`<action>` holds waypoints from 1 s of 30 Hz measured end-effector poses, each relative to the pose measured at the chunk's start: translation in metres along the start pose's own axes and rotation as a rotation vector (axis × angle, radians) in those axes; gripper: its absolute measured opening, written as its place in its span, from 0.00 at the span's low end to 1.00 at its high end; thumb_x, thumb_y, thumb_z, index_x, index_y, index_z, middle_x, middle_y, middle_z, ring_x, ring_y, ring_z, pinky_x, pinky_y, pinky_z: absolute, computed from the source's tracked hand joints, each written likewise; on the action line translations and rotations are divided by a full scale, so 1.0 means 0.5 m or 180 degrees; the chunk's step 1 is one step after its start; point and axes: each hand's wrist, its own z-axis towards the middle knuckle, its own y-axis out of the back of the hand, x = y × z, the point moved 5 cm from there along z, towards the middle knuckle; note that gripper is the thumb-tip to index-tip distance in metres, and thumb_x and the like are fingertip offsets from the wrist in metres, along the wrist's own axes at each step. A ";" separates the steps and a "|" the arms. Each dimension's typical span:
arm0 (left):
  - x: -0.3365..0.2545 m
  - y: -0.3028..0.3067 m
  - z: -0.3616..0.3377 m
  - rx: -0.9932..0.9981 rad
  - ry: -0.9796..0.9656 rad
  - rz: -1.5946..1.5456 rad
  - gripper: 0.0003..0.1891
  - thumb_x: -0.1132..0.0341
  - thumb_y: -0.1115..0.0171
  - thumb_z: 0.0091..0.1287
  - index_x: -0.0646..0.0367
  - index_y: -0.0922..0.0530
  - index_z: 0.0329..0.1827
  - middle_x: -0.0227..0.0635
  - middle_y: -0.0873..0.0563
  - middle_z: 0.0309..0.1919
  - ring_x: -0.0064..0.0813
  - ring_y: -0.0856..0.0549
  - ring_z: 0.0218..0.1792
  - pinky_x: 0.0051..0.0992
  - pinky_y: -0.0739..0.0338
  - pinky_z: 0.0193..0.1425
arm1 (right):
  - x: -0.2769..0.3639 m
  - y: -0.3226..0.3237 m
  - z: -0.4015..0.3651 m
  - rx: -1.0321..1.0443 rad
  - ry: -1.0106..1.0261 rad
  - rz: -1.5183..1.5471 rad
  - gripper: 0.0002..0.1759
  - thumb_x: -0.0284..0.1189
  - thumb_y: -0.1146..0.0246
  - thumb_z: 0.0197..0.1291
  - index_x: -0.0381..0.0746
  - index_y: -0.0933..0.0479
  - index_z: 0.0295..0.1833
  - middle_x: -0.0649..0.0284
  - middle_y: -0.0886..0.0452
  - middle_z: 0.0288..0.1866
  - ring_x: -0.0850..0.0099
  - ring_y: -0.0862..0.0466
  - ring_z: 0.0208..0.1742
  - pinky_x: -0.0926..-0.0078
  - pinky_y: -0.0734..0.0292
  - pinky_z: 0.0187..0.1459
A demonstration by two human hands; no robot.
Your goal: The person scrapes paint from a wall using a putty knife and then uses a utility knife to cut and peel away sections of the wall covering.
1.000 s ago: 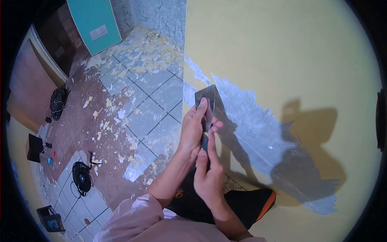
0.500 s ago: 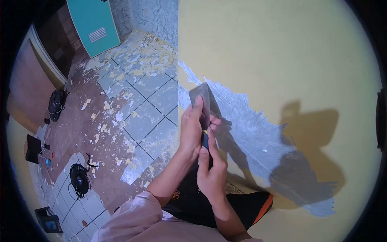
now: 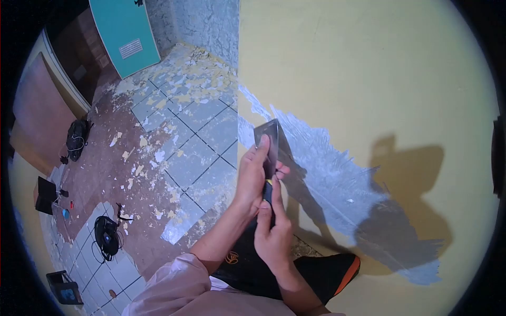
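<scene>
I hold a putty knife (image 3: 269, 128) in front of the yellow wall (image 3: 348, 68), its broad metal blade pointing up and away. My left hand (image 3: 252, 176) grips the blade, thumb flat on its face and fingertips showing past the right edge. Wrapped round the dark handle with a yellow collar is my right hand (image 3: 274, 231). Beside the blade, a scraped patch (image 3: 321, 163) of pale grey-blue runs down the wall to the lower right. The blade looks apart from the wall, with a shadow cast on it.
Flakes of paint litter the tiled floor (image 3: 197, 147). A teal door (image 3: 124, 31) stands at the back left. On the left floor lie a black bag (image 3: 78, 139), a second black item with straps (image 3: 107, 237) and a dark stool-like object (image 3: 64, 288).
The view has shifted slightly, so the wall edge and floor sit a little further right and lower. Both hands keep their hold on the putty knife, nearly unmoved.
</scene>
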 end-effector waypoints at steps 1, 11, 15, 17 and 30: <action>0.001 0.002 -0.002 0.0022 0.0053 0.0017 0.19 0.47 0.47 0.68 0.56 0.31 0.38 0.31 0.24 0.20 0.23 0.19 0.20 0.18 0.28 0.21 | 0.003 -0.001 -0.003 -0.0024 0.0011 -0.0064 0.25 0.23 0.50 0.64 0.31 0.39 0.67 0.39 0.30 0.60 0.48 0.26 0.60 0.63 0.29 0.55; -0.035 -0.005 0.005 -0.0310 -0.0294 0.0027 0.20 0.45 0.46 0.67 0.55 0.31 0.36 0.31 0.23 0.19 0.23 0.19 0.19 0.18 0.28 0.20 | 0.016 0.006 0.036 0.0002 0.0365 0.0169 0.25 0.26 0.49 0.65 0.34 0.39 0.68 0.40 0.28 0.58 0.47 0.24 0.54 0.66 0.25 0.47; -0.021 0.005 0.016 -0.0388 -0.0183 0.0147 0.20 0.44 0.46 0.66 0.52 0.30 0.33 0.30 0.24 0.18 0.18 0.26 0.17 0.14 0.33 0.19 | 0.001 -0.004 0.035 0.0121 0.0177 0.0177 0.27 0.25 0.50 0.64 0.35 0.41 0.69 0.39 0.29 0.58 0.45 0.25 0.54 0.65 0.25 0.46; -0.030 0.008 0.029 -0.0369 -0.0180 0.0043 0.20 0.44 0.46 0.67 0.53 0.30 0.33 0.30 0.24 0.19 0.20 0.24 0.17 0.16 0.31 0.19 | 0.008 -0.005 0.044 0.0307 -0.0174 0.0041 0.27 0.26 0.50 0.65 0.36 0.41 0.69 0.42 0.29 0.60 0.46 0.25 0.55 0.65 0.25 0.48; 0.131 0.044 -0.049 -0.0410 0.0221 -0.0559 0.18 0.48 0.49 0.69 0.56 0.32 0.37 0.31 0.24 0.19 0.22 0.20 0.19 0.18 0.26 0.20 | -0.118 0.045 -0.098 0.0524 -0.0858 0.0339 0.25 0.32 0.50 0.69 0.42 0.40 0.71 0.74 0.33 0.23 0.86 0.36 0.23 0.88 0.40 0.24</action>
